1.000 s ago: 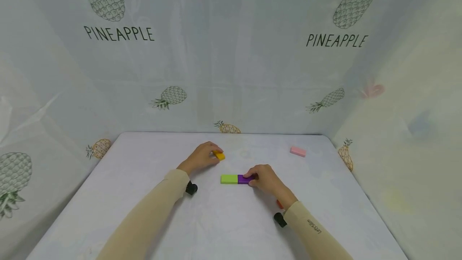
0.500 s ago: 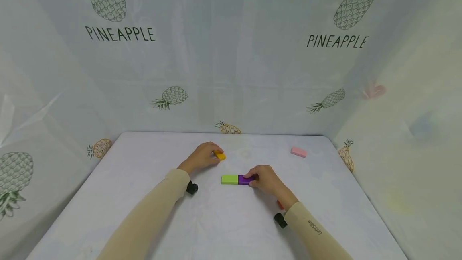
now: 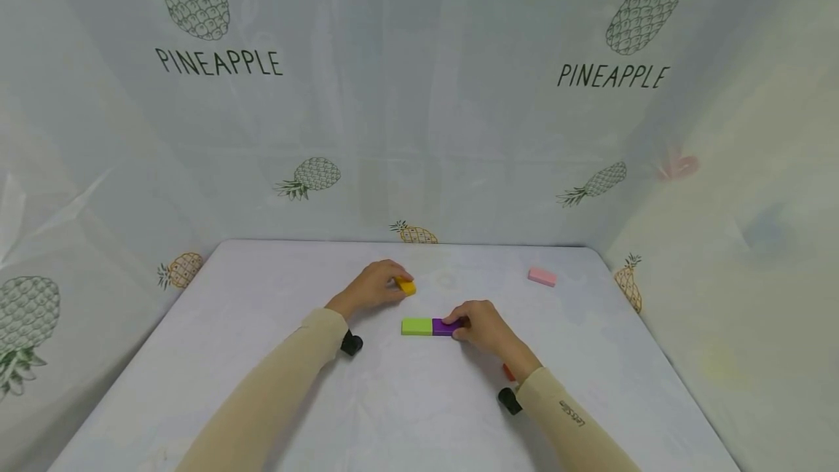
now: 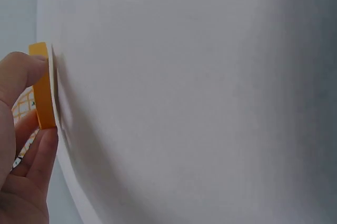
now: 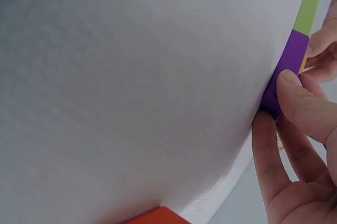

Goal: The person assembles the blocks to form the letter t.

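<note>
In the head view my left hand [image 3: 371, 286] pinches an orange-yellow block [image 3: 408, 287] behind the row. The left wrist view has the thumb on one face of this flat block [image 4: 44, 95] and fingers at its lower end. My right hand [image 3: 483, 326] grips the right end of a purple block [image 3: 443, 327] lying flat on the table. End to end with the purple one, a lime green block [image 3: 416, 326] touches it on the left. Thumb and fingertips hold the purple block [image 5: 290, 61] in the right wrist view.
A pink block [image 3: 542, 277] lies at the back right of the white-covered table [image 3: 275, 268]. Partly hidden under the right wrist is a red-orange block [image 3: 508, 372]. A pineapple-printed curtain [image 3: 406, 108] hangs behind the table's back edge.
My left hand has shifted slightly to the right and nearer, carrying the orange-yellow block with it. The right hand, purple block and green block stay where they were.
</note>
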`<state>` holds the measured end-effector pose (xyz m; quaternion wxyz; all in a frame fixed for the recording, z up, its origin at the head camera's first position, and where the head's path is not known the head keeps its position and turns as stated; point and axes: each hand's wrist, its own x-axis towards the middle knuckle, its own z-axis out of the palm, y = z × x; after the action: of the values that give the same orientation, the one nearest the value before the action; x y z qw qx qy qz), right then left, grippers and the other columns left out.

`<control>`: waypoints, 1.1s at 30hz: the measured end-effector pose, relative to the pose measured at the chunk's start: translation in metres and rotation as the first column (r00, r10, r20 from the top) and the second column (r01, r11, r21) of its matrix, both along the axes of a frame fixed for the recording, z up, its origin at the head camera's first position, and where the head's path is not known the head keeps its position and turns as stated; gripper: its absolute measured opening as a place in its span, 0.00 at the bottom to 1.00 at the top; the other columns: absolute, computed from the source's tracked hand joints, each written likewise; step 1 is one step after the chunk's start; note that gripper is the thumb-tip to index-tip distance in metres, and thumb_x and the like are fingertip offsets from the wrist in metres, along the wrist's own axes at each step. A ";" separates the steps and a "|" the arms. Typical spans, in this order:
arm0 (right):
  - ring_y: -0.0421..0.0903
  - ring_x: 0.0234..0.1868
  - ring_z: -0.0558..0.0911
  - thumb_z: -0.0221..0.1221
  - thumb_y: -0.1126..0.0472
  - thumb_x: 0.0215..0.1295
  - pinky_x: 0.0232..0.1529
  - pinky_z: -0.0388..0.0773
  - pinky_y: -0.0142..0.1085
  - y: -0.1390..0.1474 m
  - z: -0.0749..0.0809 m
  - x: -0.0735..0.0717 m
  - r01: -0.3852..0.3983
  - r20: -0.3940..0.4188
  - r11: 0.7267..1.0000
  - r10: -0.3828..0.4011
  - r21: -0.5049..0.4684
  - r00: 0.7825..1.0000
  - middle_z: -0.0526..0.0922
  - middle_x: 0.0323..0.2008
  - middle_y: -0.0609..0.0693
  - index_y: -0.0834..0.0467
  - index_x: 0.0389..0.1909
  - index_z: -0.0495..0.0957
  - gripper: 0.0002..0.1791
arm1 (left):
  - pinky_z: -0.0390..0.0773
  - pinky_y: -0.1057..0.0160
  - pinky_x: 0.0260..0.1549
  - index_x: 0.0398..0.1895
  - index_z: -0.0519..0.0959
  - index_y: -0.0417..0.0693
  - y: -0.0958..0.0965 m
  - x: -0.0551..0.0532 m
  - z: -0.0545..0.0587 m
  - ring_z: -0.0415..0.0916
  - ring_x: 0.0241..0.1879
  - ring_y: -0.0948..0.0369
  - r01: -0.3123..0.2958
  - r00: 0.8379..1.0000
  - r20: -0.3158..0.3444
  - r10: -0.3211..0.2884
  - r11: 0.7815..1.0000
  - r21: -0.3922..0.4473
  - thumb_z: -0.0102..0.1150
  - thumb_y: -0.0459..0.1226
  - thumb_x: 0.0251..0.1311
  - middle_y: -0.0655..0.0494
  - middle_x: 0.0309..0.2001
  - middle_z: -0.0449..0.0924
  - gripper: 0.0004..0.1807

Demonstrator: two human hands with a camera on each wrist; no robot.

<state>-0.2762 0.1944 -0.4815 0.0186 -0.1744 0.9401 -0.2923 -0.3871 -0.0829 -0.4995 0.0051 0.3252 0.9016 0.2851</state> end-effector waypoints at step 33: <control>0.45 0.45 0.82 0.73 0.70 0.63 0.53 0.82 0.46 0.003 -0.002 -0.001 -0.044 -0.034 0.999 0.044 -0.006 0.998 0.91 0.46 0.51 0.57 0.47 0.92 0.12 | 0.68 0.46 0.73 0.60 0.87 0.53 0.035 0.014 0.009 0.73 0.69 0.52 0.169 0.986 0.016 -0.168 0.983 -0.068 0.71 0.39 0.68 0.52 0.68 0.79 0.18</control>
<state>-0.2774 0.1979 -0.4836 0.0085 -0.2000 0.9353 -0.2919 -0.3728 -0.0477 -0.4907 0.0451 0.3986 0.8802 0.2537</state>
